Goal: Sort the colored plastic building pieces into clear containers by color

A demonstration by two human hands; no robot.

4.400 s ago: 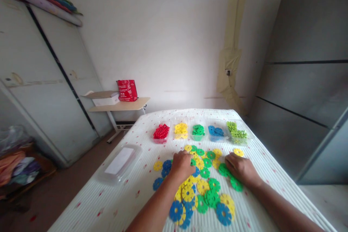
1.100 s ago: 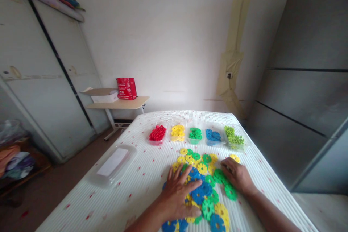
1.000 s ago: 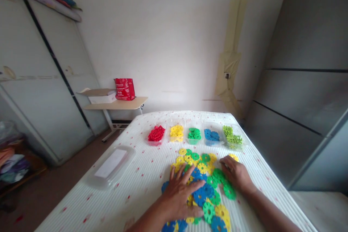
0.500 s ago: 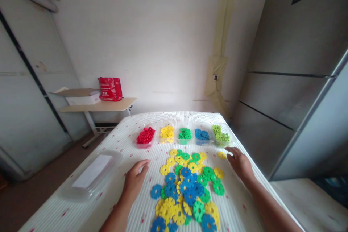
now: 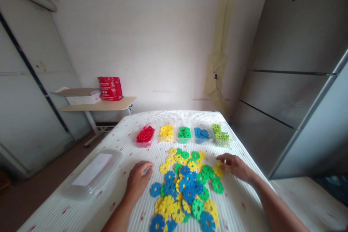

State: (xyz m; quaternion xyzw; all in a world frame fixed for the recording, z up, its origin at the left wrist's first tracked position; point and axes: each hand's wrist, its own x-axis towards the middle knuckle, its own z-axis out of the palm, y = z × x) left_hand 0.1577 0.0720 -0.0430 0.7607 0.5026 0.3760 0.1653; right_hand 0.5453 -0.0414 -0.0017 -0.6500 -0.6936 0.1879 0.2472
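A loose pile of flat toothed plastic discs (image 5: 187, 185) in blue, yellow and green lies spread on the white striped cover (image 5: 122, 141) in front of me. My left hand (image 5: 138, 183) rests on the cover just left of the pile, fingers lightly bent, nothing in it. My right hand (image 5: 236, 167) lies at the pile's right edge, fingers stretched out, tips touching a yellow disc (image 5: 218, 170). Behind the pile stands a row of small clear trays: red pieces (image 5: 145, 135), yellow (image 5: 166, 132), green (image 5: 184, 133), blue (image 5: 201, 133) and light green (image 5: 220, 133).
A large clear plastic tub (image 5: 92, 172) with a white sheet in it sits at the left of the cover. Beyond stand a small side table (image 5: 106, 106) with a red bag (image 5: 109, 88) and a box (image 5: 81, 97). A grey cabinet (image 5: 288, 79) rises on the right.
My left hand came off the discs and moved left onto the bare cover, its fingers now slightly bent. My right hand shifted down to the pile's right edge. The pile is spread wider.
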